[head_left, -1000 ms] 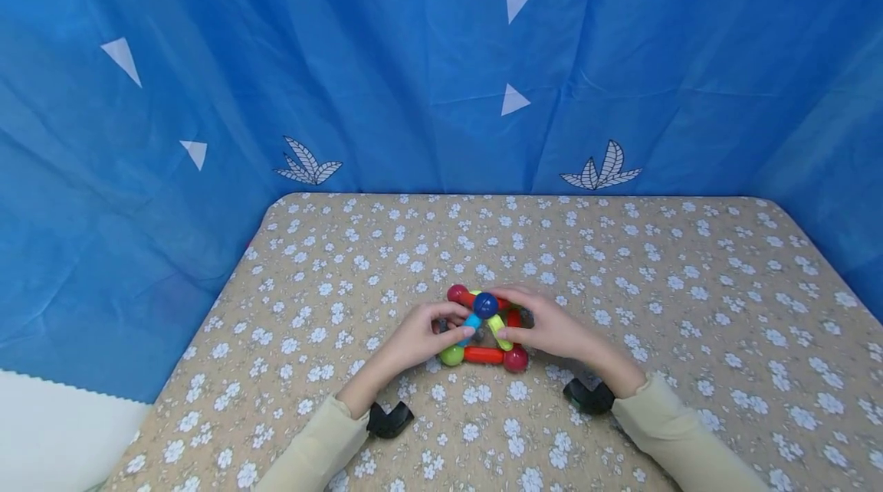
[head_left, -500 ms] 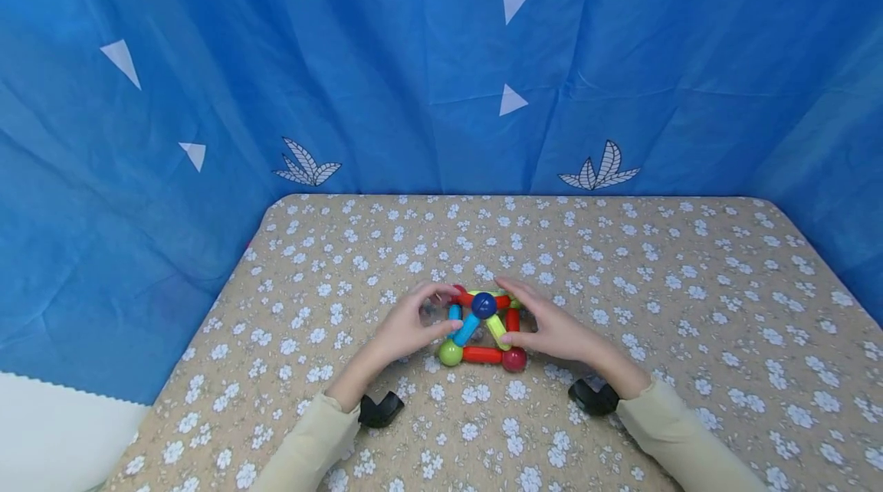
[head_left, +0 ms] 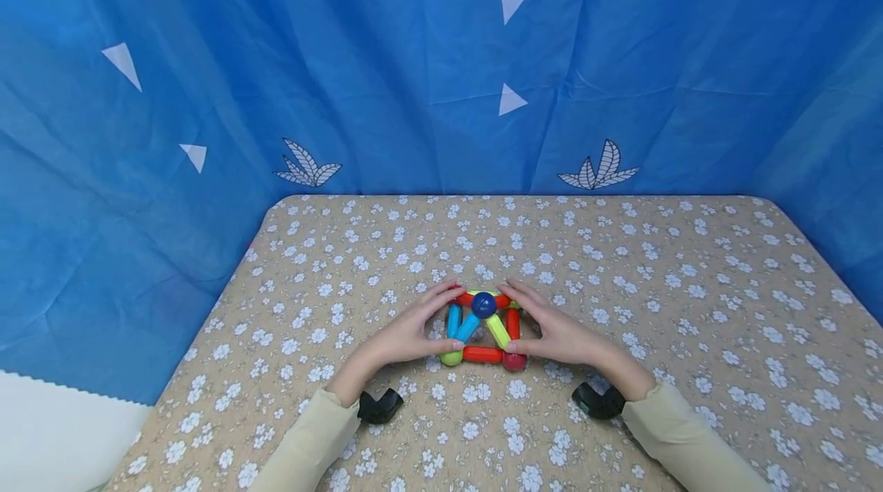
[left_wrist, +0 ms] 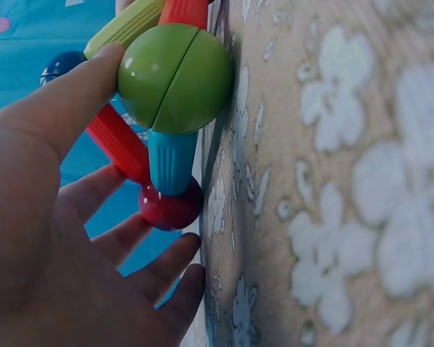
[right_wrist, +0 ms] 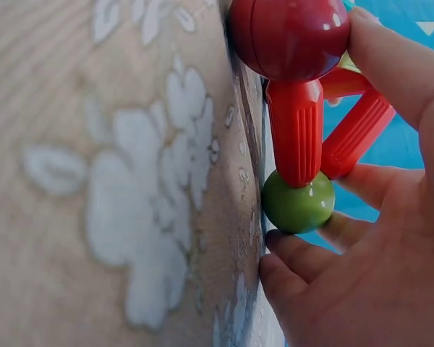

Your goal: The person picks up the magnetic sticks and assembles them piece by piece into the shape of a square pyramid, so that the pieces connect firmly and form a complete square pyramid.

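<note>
A pyramid of magnetic balls and rods (head_left: 484, 355) stands on the table, with a dark blue ball (head_left: 484, 305) at its top. Blue, yellow and red rods slope up to that ball. My left hand (head_left: 412, 332) grips the left side: its thumb is on the near green ball (left_wrist: 175, 78), and its fingers reach the far red ball (left_wrist: 170, 207). On the other side my right hand (head_left: 562, 332) spans the near red ball (right_wrist: 289, 36) with its thumb and the far green ball (right_wrist: 299, 201) with its fingers. Red rod (right_wrist: 296, 130) and blue rod (left_wrist: 172, 160) join these corner balls.
A tan cloth with white flowers covers the table (head_left: 662, 308). Blue curtains (head_left: 428, 63) hang behind it and along the sides. Black bands (head_left: 380, 406) sit at both wrists. A white surface (head_left: 62, 431) shows at the lower left.
The left hand has let go of the sloping blue rod and spread outward to the left corner balls. The right thumb has slid from the yellow rod down to the near red ball.
</note>
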Demonstrator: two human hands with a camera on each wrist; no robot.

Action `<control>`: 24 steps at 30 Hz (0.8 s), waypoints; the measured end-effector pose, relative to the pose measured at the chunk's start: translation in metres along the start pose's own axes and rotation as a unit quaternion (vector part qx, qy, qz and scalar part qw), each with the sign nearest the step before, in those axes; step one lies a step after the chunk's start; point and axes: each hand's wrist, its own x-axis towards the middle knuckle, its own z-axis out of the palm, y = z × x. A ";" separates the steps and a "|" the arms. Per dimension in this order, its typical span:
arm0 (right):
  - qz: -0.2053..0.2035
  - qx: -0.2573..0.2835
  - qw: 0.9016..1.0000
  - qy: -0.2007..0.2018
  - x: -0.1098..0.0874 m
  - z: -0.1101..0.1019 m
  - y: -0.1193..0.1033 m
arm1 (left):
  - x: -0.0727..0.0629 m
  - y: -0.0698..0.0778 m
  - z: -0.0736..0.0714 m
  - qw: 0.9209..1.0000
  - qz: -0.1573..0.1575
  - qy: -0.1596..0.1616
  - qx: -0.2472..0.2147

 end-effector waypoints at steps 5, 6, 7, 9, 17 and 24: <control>0.000 0.000 1.000 0.004 0.001 0.002 0.002 | 0.000 -0.001 -0.001 1.000 0.001 -0.008 -0.008; 0.000 0.000 1.000 0.005 0.001 0.003 0.002 | 0.000 -0.001 -0.001 1.000 0.001 -0.008 -0.008; -0.001 0.000 1.000 0.006 0.001 0.003 0.003 | 0.000 0.000 -0.002 1.000 0.001 -0.008 -0.009; -0.001 0.003 1.000 0.008 0.002 0.003 0.003 | 0.001 -0.001 -0.002 1.000 0.000 -0.007 -0.009; -0.004 0.008 1.000 0.001 0.004 0.003 0.004 | -0.001 -0.002 -0.003 1.000 -0.004 -0.006 -0.001; -0.009 0.011 1.000 0.005 0.005 0.005 0.006 | -0.002 -0.001 -0.003 1.000 -0.001 -0.003 0.002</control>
